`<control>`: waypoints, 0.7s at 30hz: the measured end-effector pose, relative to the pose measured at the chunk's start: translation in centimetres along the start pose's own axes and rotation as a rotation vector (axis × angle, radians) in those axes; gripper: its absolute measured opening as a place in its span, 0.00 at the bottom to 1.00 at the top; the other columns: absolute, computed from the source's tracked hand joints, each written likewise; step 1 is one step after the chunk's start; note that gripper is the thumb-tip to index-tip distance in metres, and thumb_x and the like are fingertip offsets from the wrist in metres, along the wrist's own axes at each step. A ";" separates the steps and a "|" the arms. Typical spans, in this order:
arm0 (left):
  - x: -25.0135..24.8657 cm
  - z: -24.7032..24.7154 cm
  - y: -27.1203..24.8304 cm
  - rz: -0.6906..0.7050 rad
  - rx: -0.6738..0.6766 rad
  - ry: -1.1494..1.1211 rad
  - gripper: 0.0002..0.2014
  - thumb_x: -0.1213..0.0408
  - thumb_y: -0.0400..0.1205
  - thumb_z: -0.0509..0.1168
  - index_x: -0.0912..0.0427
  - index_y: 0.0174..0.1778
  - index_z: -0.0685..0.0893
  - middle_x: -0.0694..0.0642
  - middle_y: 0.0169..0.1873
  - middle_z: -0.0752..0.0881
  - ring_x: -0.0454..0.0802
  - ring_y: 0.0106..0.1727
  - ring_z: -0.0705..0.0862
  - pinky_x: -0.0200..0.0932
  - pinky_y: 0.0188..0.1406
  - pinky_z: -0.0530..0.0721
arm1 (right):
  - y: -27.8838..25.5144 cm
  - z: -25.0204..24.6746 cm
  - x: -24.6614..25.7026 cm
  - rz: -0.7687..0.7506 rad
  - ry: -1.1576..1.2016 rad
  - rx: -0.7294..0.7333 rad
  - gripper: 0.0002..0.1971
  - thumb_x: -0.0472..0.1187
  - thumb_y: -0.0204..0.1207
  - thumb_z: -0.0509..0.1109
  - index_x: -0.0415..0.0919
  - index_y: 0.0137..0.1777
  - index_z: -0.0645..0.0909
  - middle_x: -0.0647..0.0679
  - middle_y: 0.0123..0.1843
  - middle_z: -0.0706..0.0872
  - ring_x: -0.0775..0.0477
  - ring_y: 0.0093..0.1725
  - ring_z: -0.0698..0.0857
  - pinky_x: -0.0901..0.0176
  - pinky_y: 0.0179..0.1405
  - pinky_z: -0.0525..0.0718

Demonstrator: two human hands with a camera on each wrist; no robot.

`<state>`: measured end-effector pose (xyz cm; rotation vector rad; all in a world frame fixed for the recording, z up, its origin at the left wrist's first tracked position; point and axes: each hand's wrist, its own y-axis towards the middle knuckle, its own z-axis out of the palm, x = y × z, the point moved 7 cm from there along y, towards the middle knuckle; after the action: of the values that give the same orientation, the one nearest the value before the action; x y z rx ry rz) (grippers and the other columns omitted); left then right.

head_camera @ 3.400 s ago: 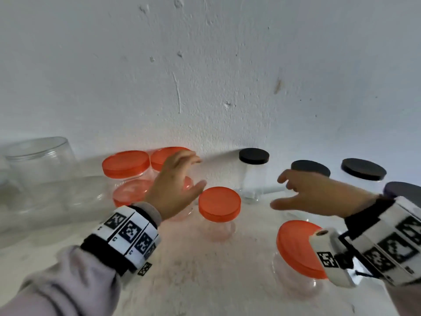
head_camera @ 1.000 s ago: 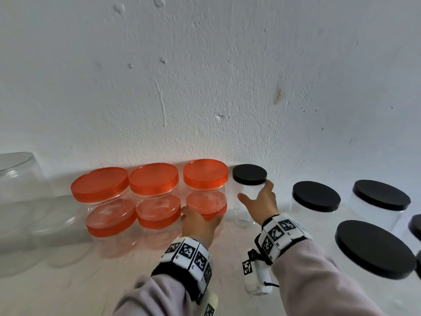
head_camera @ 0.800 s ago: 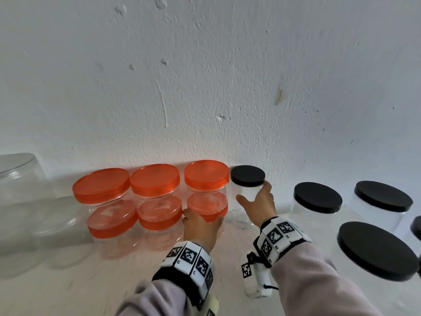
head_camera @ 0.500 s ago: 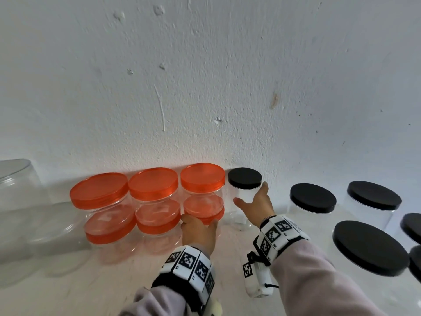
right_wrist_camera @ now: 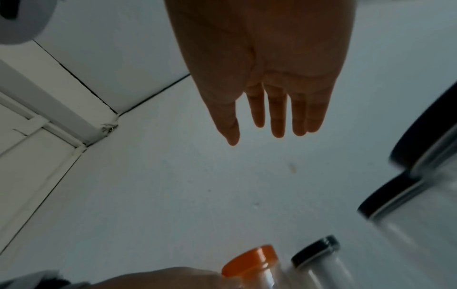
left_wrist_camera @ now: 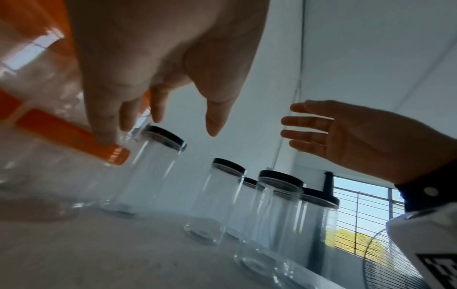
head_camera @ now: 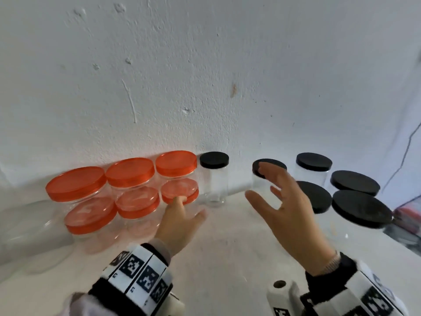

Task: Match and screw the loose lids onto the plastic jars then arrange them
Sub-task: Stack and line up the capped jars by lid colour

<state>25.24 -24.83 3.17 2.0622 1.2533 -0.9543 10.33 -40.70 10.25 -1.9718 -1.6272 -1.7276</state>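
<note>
Three stacks of two orange-lidded jars (head_camera: 134, 185) stand in a row against the wall. A slim black-lidded jar (head_camera: 214, 179) stands right beside them. My left hand (head_camera: 190, 206) is open, its fingertips (left_wrist_camera: 103, 135) touching the lid of the lower right orange jar (head_camera: 182, 192). My right hand (head_camera: 257, 181) hovers open with spread fingers, holding nothing, in front of a second black-lidded jar (head_camera: 276, 164). In the right wrist view the right hand's fingers (right_wrist_camera: 277, 117) are straight and empty.
Several more black-lidded jars (head_camera: 360, 208) cluster at the right near the table's edge. Large clear lidless containers (head_camera: 29, 224) sit at the far left. The white wall (head_camera: 205, 87) stands directly behind the rows. White tabletop (head_camera: 227, 247) lies between my wrists.
My left hand has let go of the lower orange jar and drawn back a little. My right hand has released the slim black-lidded jar and moved right, now raised before the neighbouring black-lidded jar.
</note>
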 end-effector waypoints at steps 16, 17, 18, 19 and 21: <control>-11.8 10.3 -3.6 0.287 0.255 -0.079 0.41 0.44 0.72 0.74 0.44 0.77 0.60 0.46 0.76 0.68 0.37 0.74 0.67 0.45 0.74 0.71 | -2.6 -15.6 -7.9 0.161 -0.361 -0.064 0.23 0.46 0.72 0.75 0.50 0.67 0.77 0.57 0.65 0.75 0.51 0.68 0.73 0.64 0.55 0.67; -12.5 11.0 -3.4 0.282 0.258 -0.085 0.44 0.44 0.71 0.74 0.44 0.78 0.58 0.45 0.77 0.66 0.38 0.75 0.65 0.46 0.75 0.70 | -2.6 -15.9 -8.5 0.163 -0.363 -0.022 0.25 0.49 0.70 0.75 0.51 0.68 0.76 0.59 0.68 0.74 0.53 0.72 0.70 0.62 0.59 0.66; -12.9 11.8 -3.3 0.279 0.263 -0.086 0.46 0.44 0.70 0.75 0.44 0.80 0.56 0.45 0.78 0.64 0.38 0.76 0.64 0.46 0.76 0.69 | -2.6 -16.0 -9.0 0.161 -0.361 0.018 0.27 0.54 0.68 0.74 0.53 0.69 0.76 0.61 0.70 0.73 0.55 0.75 0.66 0.61 0.63 0.65; -13.3 12.5 -3.1 0.275 0.269 -0.081 0.49 0.44 0.69 0.76 0.44 0.81 0.53 0.45 0.79 0.62 0.38 0.77 0.62 0.46 0.77 0.67 | -2.5 -16.2 -9.4 0.154 -0.356 0.059 0.30 0.58 0.66 0.72 0.56 0.69 0.75 0.65 0.71 0.71 0.59 0.78 0.62 0.60 0.68 0.64; -13.7 13.6 -2.8 0.269 0.267 -0.064 0.53 0.43 0.68 0.76 0.43 0.82 0.49 0.45 0.80 0.59 0.39 0.78 0.60 0.46 0.78 0.66 | -2.4 -16.0 -10.0 0.133 -0.342 0.142 0.32 0.63 0.61 0.68 0.64 0.68 0.72 0.74 0.72 0.66 0.67 0.79 0.54 0.55 0.77 0.59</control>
<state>14.43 -40.89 5.60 2.3101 0.8236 -1.0967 -0.49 -56.15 7.44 -2.3398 -1.6099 -1.2449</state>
